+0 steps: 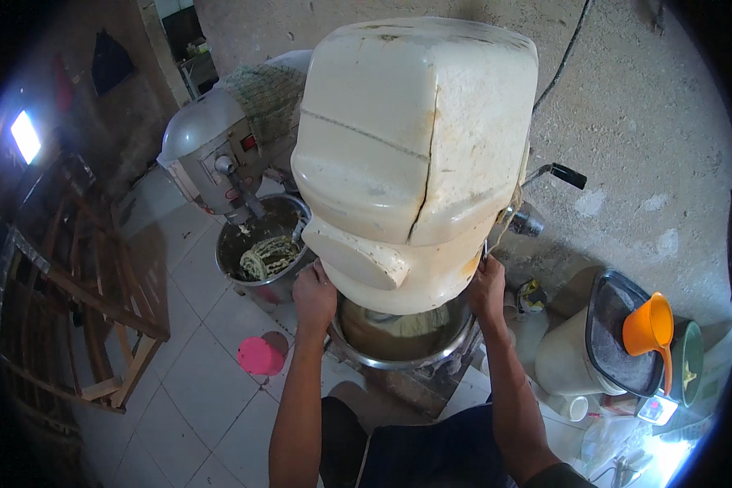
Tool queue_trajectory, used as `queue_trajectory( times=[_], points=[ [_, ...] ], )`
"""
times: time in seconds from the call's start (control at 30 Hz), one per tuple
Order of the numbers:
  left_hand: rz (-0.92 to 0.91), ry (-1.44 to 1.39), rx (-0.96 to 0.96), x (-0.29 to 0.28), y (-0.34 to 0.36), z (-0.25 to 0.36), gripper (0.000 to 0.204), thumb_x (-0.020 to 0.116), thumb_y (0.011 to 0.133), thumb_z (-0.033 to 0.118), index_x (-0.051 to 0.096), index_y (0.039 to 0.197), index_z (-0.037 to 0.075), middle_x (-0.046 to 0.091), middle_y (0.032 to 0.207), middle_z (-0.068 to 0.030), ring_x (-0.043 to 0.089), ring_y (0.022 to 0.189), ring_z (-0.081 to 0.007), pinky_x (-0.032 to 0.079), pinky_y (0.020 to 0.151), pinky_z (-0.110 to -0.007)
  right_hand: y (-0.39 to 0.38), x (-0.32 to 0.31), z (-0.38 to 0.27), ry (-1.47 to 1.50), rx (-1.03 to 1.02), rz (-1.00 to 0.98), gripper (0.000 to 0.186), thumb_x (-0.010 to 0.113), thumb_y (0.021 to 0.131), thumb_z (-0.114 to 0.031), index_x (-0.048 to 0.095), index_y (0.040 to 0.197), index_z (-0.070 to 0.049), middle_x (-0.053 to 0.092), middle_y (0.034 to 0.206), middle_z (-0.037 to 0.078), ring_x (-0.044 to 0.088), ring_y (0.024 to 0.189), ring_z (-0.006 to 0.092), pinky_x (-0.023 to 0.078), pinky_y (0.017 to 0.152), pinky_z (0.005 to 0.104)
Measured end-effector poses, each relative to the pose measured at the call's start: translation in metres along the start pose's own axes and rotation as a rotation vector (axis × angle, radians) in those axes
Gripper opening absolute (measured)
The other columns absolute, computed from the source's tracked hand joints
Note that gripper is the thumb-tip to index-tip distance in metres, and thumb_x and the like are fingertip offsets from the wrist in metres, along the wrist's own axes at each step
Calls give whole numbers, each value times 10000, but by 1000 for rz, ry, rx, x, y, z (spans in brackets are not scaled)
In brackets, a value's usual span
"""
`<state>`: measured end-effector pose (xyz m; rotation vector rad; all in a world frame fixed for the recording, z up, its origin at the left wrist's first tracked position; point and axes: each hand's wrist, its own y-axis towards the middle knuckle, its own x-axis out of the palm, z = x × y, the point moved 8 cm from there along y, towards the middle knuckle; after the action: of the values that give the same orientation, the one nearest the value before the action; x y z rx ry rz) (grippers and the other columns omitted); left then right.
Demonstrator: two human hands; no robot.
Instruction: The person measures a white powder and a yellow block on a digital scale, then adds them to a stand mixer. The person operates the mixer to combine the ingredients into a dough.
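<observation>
The steel bowl [398,363] sits under the cream mixer head [415,138], flanked by the left grip [315,294] and right grip [487,289], both partly hidden, so I cannot tell whether they pinch it, and uneven pulling could spill its pale contents [411,327]

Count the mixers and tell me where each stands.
2: the cream mixer in front, and the grey mixer farther back to the left, partly under a checked cloth.

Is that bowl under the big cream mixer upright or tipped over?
Upright: the bowl sits beneath the mixer with its round rim facing up, and its inside shows from above.
</observation>
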<state>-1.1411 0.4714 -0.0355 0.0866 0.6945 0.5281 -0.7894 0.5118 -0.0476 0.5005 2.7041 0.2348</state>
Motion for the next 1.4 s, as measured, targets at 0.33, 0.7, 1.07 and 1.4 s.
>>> queue_trajectory(
  times=[0.33, 0.7, 1.07, 1.4],
  points=[
    [3, -19, 20, 0, 0, -2, 476, 370, 999, 313, 646, 938, -70, 629, 936, -314, 581, 924, -505, 449, 795, -545, 4, 6, 16, 178, 11, -25, 265, 562, 880, -157, 467, 697, 10, 412, 569, 22, 356, 565, 104, 341, 512, 337],
    [-97, -38, 70, 15, 6, -26, 401, 449, 968, 281, 627, 1042, -71, 643, 993, -301, 590, 977, -486, 465, 821, -509, -1, 6, -9, 244, -46, -37, 159, 510, 819, -60, 596, 829, 73, 532, 569, 67, 430, 550, 93, 415, 529, 349],
    [-67, -96, 48, 11, 7, -24, 414, 457, 969, 293, 647, 951, -75, 647, 929, -298, 598, 941, -489, 467, 792, -509, 2, 8, -3, 145, -46, -64, 217, 554, 857, -143, 584, 805, 66, 518, 578, 77, 414, 558, 113, 415, 548, 352],
    [41, -21, -17, -7, 0, 7, 496, 409, 978, 346, 664, 849, -60, 629, 834, -313, 610, 833, -491, 454, 770, -549, 8, 4, 19, -33, -67, 21, 354, 647, 858, -268, 543, 740, 48, 563, 635, 207, 512, 571, 366, 426, 583, 430]
  ],
)
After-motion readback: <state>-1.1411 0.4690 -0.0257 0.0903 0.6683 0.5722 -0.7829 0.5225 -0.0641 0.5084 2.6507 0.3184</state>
